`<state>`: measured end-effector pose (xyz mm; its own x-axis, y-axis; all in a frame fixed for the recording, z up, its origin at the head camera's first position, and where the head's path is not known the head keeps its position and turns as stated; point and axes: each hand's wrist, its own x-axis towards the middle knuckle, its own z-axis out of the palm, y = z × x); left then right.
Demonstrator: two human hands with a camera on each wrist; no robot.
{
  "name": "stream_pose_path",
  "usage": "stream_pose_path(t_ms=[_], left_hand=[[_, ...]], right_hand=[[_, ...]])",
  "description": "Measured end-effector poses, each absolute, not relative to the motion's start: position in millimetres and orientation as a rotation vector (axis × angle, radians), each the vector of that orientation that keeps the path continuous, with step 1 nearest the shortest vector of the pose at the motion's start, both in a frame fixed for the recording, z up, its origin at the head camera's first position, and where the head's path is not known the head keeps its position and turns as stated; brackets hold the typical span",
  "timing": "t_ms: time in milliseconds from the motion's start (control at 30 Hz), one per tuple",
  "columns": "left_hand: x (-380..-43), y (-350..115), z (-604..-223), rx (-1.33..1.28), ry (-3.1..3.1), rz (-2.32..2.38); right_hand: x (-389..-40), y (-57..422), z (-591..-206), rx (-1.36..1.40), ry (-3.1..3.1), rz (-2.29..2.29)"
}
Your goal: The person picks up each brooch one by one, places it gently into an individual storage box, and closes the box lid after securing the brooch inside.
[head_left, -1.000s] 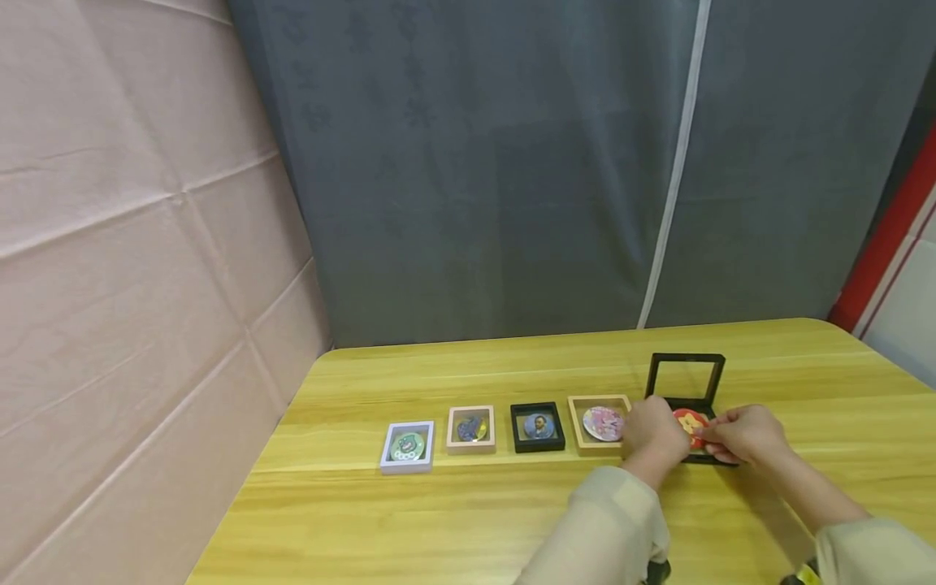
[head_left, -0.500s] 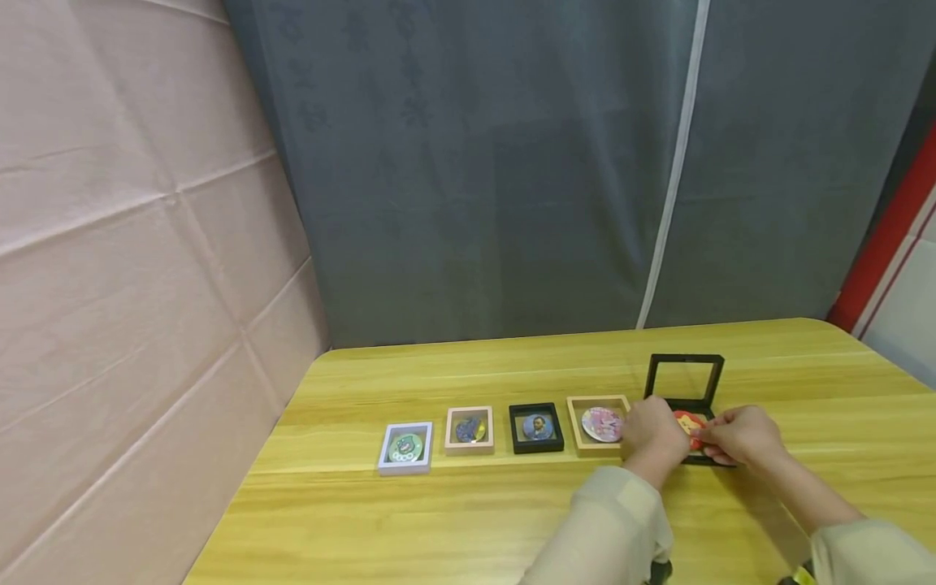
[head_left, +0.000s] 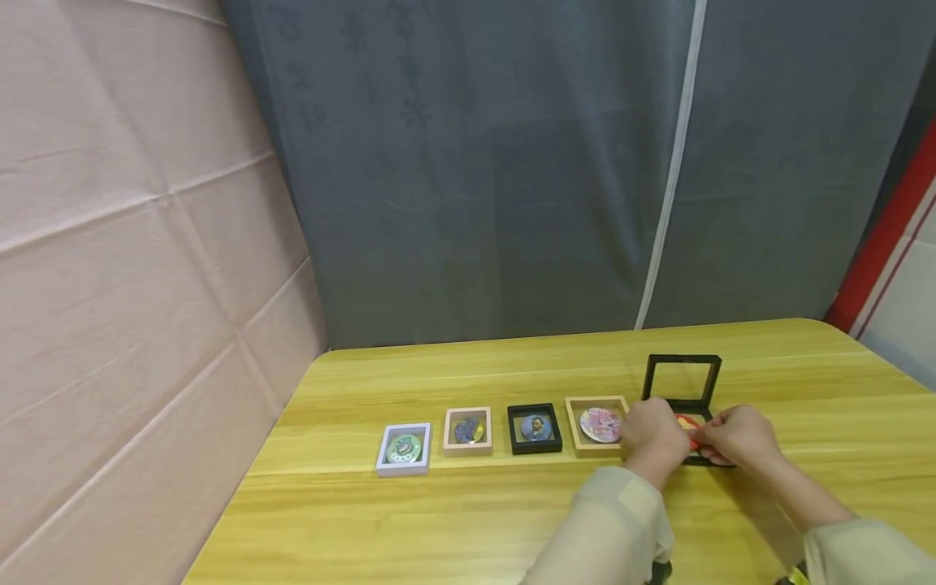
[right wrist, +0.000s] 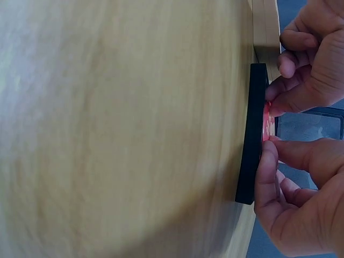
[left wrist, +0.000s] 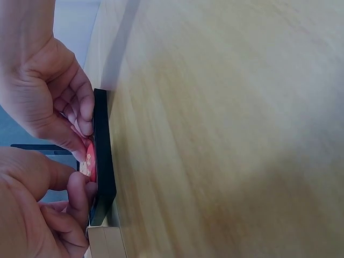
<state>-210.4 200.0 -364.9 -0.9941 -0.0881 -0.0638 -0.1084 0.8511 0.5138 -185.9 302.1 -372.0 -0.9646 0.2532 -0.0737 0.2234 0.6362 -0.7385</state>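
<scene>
At the right of the table in the head view, a black display frame (head_left: 705, 461) lies with its lid (head_left: 684, 358) swung up behind it. Inside its base sits a round red badge (head_left: 686, 421) with a yellow figure. My left hand (head_left: 653, 433) pinches the badge's left side between thumb and finger. From the other side, my right hand (head_left: 742, 437) pinches its right edge. Both wrist views show the red badge (left wrist: 91, 163) (right wrist: 266, 121) low in the black base, its middle partly covered by fingertips.
To the left stand a tan frame with a pink badge (head_left: 602, 425), a black frame with a portrait badge (head_left: 537, 427), a pale pink frame (head_left: 468, 448) and a lilac frame (head_left: 404, 469). The tan one is close beside my left hand. A dark curtain (head_left: 468, 179) hangs behind the table.
Both hands stay at the badge with only slight finger shifts. Less of the badge shows now between the fingers. The other frames keep their places as the view drifts slightly.
</scene>
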Motion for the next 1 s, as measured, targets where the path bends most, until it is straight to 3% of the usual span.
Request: stream_pose_path(t_ms=[633,1000], left_hand=[[-214,200,-367,0.034,3.177,0.478],[-237,168,-340,0.194,2.963,1.185]], right_hand=[[-186,300,-371,-0.305,-2.841,1.058],[-179,319,-364,-0.187,-2.959,0.948]])
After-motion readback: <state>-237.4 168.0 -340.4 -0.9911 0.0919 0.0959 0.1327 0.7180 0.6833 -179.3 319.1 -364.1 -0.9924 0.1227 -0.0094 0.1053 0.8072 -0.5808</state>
